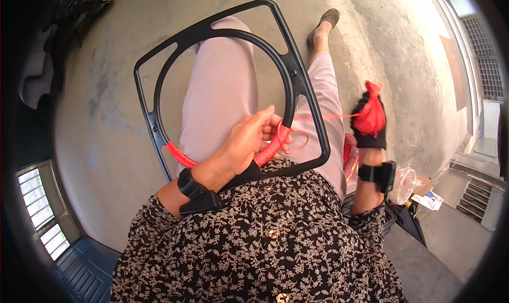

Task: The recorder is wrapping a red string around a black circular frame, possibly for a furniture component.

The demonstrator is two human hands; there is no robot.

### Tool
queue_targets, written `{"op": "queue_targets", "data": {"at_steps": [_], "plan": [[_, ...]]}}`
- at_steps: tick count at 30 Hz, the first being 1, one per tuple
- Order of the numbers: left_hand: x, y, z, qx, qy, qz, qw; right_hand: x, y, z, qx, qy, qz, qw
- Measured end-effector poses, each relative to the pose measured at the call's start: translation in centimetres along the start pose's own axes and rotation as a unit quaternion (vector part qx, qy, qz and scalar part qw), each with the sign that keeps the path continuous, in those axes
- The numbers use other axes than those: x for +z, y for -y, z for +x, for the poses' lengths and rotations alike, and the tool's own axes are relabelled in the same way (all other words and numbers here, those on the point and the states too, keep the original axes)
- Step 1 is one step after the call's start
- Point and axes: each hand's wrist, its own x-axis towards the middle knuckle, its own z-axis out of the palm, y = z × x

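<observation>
A black frame (295, 72), a round ring set inside a squarish outer rim, rests across my lap. Tight turns of red ribbon (271, 149) cover the lower right of the ring, and another red-wrapped stretch (180, 156) lies at its lower left. My left hand (245, 140) is bare and closed around the ring at the end of the right-hand wrapping. Beside its fingertips a loose loop of ribbon curls out. My right hand (377, 140), in a black glove, is off to the right, closed on a bunch of red ribbon (370, 117). One strand stretches from that bunch to the ring.
More red material (350, 153) lies beside my right thigh. Past my right wrist are a clear plastic roll (404, 184), a white printed paper (428, 199) and a dark bag (411, 223). A blue plastic surface (87, 268) is at the lower left.
</observation>
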Motion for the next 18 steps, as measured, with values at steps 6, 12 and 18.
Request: {"op": "queue_targets", "data": {"at_steps": [6, 12, 18], "plan": [[-1.0, -0.1, -0.1, -0.015, 0.006, 0.007, 1.0, -1.4, 5.6, -9.7, -0.035, -0.368, -0.33, 0.869], [0.3, 0.0, -0.6, 0.021, 0.013, 0.034, 0.999, -1.7, 6.7, -13.2, -0.081, -0.43, -0.313, 0.843], [0.9, 0.2, -0.6, 0.074, -0.013, 0.059, 0.995, 0.4, 4.9, -8.5, -0.044, -0.392, -0.212, 0.894]]}}
